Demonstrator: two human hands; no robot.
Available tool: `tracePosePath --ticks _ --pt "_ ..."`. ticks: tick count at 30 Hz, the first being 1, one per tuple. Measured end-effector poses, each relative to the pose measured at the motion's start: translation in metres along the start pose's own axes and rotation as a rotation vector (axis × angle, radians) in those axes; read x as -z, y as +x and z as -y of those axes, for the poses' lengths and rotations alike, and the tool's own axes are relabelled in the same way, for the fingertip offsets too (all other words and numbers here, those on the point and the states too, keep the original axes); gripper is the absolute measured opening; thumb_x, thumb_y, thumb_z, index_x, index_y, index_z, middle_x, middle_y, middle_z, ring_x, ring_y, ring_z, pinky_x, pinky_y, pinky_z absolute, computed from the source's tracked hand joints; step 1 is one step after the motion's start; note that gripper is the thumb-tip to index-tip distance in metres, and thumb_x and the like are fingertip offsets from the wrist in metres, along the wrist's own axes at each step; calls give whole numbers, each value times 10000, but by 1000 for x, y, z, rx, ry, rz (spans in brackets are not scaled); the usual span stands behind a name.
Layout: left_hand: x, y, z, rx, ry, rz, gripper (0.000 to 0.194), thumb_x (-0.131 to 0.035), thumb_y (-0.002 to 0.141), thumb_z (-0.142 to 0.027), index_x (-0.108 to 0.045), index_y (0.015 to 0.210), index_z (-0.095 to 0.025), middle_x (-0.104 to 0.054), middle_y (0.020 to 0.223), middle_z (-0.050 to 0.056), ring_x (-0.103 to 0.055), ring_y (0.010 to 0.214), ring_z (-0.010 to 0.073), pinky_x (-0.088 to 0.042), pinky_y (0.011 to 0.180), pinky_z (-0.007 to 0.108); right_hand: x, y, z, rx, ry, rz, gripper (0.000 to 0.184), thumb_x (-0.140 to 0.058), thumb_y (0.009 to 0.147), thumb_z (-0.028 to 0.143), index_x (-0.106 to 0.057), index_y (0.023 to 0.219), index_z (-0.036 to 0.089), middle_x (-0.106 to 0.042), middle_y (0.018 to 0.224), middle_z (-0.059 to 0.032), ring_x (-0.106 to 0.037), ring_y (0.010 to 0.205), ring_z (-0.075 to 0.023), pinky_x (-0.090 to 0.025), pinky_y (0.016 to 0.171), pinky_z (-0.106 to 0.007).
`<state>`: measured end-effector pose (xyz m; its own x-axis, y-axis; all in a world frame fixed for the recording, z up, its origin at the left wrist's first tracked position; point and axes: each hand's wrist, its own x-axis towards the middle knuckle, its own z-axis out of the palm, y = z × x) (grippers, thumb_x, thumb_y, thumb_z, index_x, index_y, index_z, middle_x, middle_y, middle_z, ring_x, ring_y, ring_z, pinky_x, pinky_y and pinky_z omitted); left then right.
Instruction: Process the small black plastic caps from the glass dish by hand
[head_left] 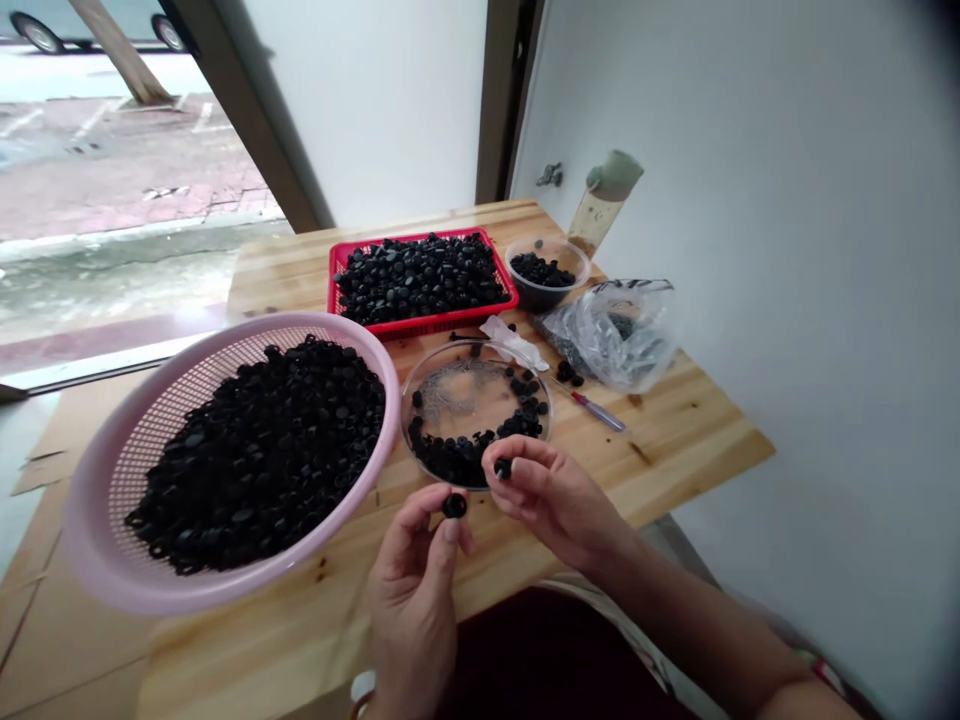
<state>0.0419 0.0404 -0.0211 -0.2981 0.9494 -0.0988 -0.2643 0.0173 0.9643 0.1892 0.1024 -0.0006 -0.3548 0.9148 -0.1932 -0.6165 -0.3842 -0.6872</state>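
Note:
Between thumb and fingers, my left hand pinches a small round black part with a hole. A second small black part with a pale spot on it is pinched in my right hand, a little farther off and to the right. Both hands are over the near side of a clear round dish. Black parts line that dish's near and right sides, and thin pale pieces, perhaps pins or springs, lie in its middle.
A pink basket heaped with black pieces stands left. Behind are a red basket of black caps and a clear bowl. A plastic bag, a screwdriver and a tall container are at right on the wooden table.

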Motion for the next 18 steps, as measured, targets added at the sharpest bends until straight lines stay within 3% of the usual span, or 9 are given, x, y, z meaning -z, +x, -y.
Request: tracePosePath --ticks 4,11,15,18 --pt "1 -1 1 -10 80 -10 194 -755 920 -330 -769 1099 -258 -737 1007 16 -624 709 88 -565 725 192 3 5 2 -83 230 26 248 -947 715 307 -787 830 156 -558 714 11 -311 557 -55 -276 433 -147" --pt "1 -3 0 -27 100 6 213 -759 912 -342 -768 1102 -246 -740 1000 25 -624 698 98 -569 706 205 4 5 2 -91 262 24 259 -952 719 311 -778 839 161 -564 751 9 -288 566 -53 -283 434 -122" --pt "-1 -2 0 -1 34 -7 217 -779 893 -344 -778 1087 -245 -745 963 22 -632 704 99 -567 712 207 6 1 -2 -58 147 -5 282 -949 712 357 -787 842 166 -561 705 16 -348 558 -56 -307 458 -155" --pt "-3 -1 -1 44 -72 1 213 -801 872 -356 -792 1047 -235 -761 938 31 -626 669 94 -562 692 213 5 -6 -1 69 -124 -21 237 -896 784 373 -794 910 201 -592 710 20 -427 561 -70 -367 506 -189"
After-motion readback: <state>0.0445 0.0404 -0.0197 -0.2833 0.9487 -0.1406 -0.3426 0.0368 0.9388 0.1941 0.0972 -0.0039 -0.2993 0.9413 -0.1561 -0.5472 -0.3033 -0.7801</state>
